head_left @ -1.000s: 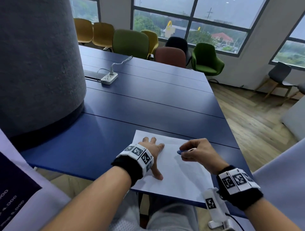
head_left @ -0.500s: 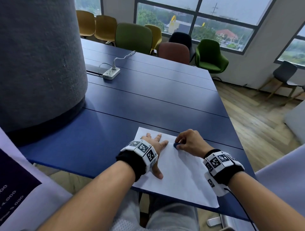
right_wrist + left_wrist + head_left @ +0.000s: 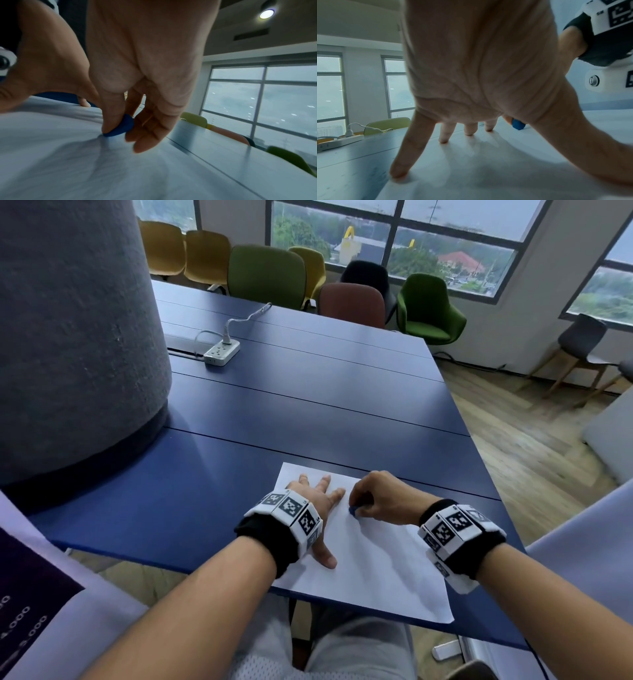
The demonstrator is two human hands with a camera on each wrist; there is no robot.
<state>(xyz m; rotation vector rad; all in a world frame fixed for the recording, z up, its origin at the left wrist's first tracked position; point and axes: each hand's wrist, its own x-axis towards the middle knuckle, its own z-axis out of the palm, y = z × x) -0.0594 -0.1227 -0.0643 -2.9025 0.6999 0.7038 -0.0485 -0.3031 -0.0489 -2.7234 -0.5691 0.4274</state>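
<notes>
Two bare hands work on one white sheet of paper (image 3: 376, 563) lying on a dark blue tabletop (image 3: 308, 412). The sheet's near side runs along the tabletop's near edge, closer to the right corner than the left.

We see the left hand (image 3: 310, 503) spread wide with straight fingers. Its fingertips press down on the sheet's far left part and pin it.

The right hand (image 3: 376, 496), just beside it, pinches a small rounded blue piece (image 3: 352, 510) between thumb and forefinger. It presses the piece onto the paper near the sheet's far edge, and the other fingers curl loosely beneath. We cannot tell whether the piece is an eraser or a crayon stub, and we see no mark on the paper.

We judge the step in hand to be rubbing or marking the sheet. The next move calls for short strokes under steady downward pressure while the left hand holds firm, or the thin sheet may wrinkle or slide.

A white power strip (image 3: 222, 352) lies toward the tabletop's far left, beside a grey felt-covered column (image 3: 68, 337).
</notes>
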